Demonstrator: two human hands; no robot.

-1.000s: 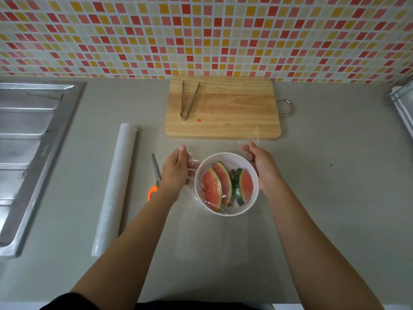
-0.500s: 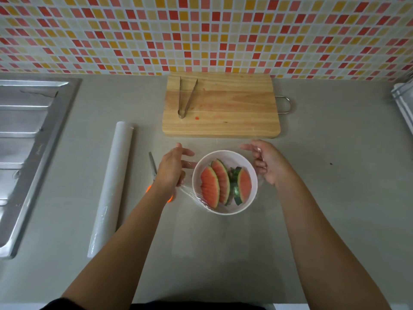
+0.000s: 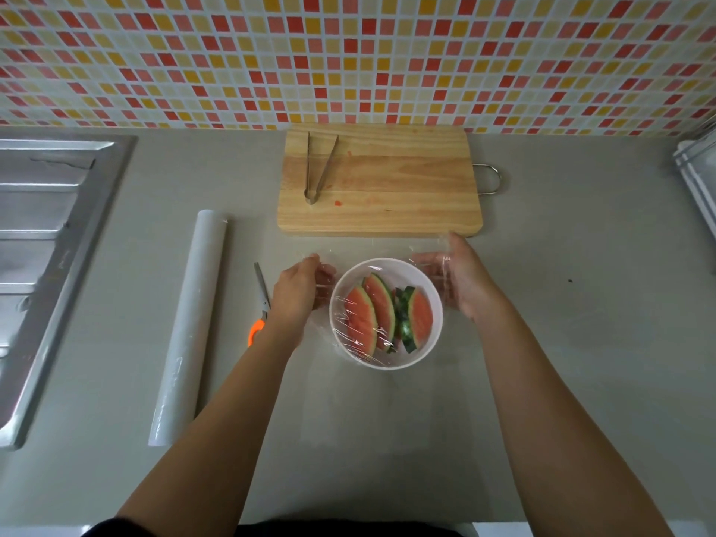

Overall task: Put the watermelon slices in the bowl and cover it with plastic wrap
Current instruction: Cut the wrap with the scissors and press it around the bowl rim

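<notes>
Countertop (image 3: 581, 343), one bowl (image 3: 391, 267), three watermelon slices (image 3: 381, 310), left hand (image 3: 302, 290) and right hand (image 3: 463, 282) pinching plastic wrap (image 3: 324, 300)

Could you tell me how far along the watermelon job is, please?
Done: the slices are in the bowl, and a sheet of wrap lies over it. In hand: the left hand pinches the wrap, which drapes over the right hand. Left: pressing the loose edges down round the rim, I think.

Both forearms are being held out from the counter's near edge toward its middle. Left hand (image 3: 300, 292) is being curled onto plastic wrap (image 3: 379, 248). Right hand (image 3: 461, 281) is being held palm-inward, thumb raised, grip unclear.
</notes>
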